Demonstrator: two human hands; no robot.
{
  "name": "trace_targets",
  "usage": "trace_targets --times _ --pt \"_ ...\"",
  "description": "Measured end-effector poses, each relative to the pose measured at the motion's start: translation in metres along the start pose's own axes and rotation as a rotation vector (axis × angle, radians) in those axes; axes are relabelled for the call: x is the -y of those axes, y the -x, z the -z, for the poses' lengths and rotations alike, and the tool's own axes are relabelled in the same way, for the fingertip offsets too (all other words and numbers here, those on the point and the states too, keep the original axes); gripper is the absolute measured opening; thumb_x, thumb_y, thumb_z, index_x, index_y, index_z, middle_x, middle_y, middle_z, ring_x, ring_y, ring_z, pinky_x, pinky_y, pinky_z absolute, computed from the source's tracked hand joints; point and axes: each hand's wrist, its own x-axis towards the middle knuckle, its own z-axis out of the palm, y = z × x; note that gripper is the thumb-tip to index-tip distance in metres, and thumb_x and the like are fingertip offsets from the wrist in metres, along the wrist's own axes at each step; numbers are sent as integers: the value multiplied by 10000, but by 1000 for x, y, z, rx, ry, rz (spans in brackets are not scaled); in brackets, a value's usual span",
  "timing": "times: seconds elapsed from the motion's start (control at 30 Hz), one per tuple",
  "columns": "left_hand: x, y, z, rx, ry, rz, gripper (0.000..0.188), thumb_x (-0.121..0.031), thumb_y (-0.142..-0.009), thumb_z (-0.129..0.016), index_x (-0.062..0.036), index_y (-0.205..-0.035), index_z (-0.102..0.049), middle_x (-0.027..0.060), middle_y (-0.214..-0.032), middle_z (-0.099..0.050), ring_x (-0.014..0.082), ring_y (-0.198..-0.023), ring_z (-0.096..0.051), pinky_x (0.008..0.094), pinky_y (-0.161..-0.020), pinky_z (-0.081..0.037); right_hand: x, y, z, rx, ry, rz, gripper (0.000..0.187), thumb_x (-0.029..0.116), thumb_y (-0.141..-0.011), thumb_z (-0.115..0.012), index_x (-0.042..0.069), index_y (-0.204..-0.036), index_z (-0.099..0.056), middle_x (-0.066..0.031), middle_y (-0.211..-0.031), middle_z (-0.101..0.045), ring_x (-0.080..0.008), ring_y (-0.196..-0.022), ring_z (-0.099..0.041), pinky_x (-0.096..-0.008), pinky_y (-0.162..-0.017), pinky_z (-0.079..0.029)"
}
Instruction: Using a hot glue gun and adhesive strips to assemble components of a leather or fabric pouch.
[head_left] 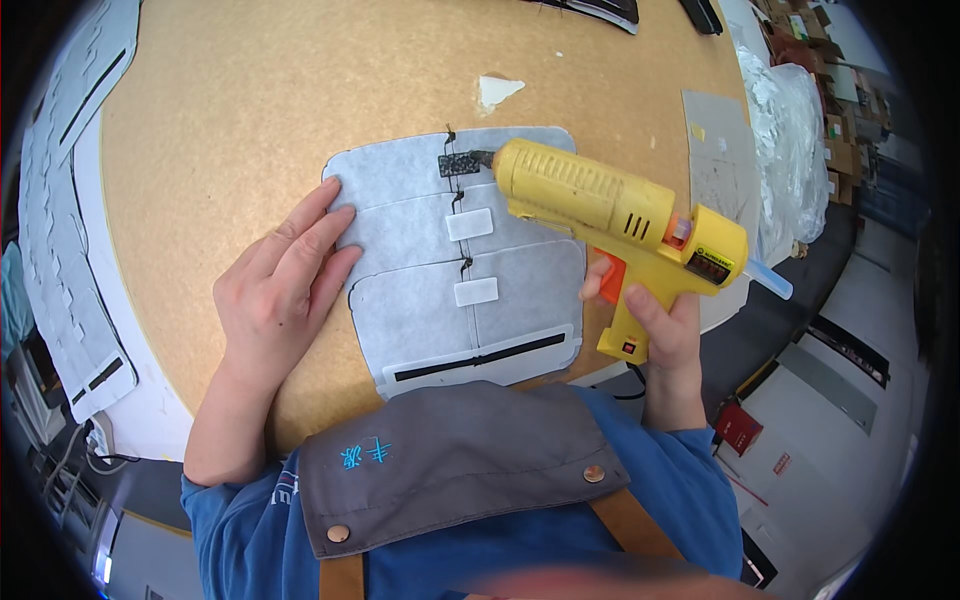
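Observation:
A yellow hot glue gun (590,190) is gripped in my right hand (668,345), its fingers around the handle by the orange trigger. A translucent glue stick (768,280) sticks out of its back. Its nozzle is at a black speckled patch (459,165) on a pale grey fabric panel (400,235). Two white rectangular pads (470,224) lie below that patch along the panel's middle seam, near small black thread knots. Across the lower edge runs a black strip (480,357). My left hand (278,285) rests with fingers stretched out on the panel's left edge. The gun hides part of the panel's right side.
The panel lies on a round-edged tan tabletop (250,110). Similar grey panels (95,350) are at the far left. Beyond the work lies a white scrap (497,91). At right are a grey board (716,150) and clear plastic wrapping (790,140).

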Motion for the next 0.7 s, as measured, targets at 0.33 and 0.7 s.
trace_targets --times 0.33,0.7 --pt "-2 -6 -1 34 -7 -24 281 -111 -736 -802 -84 -1004 -722 54 -1167 -710 147 -670 -662 251 -612 -533 3 -2 -6 -29 50 -44 548 219 -887 -671 -50 -1313 -454 -163 -1064 -638 -251 -908 -666 -354 -817 -524" --pt "0 7 6 14 208 95 558 34 -806 -718 -25 -1332 -542 98 -1258 -669 52 -571 -470 200 -551 -412 -6 25 87 -330 -460 72 501 380 -987 -546 -38 -1263 -517 -148 -1010 -658 -273 -863 -699 -289 -616 -579"
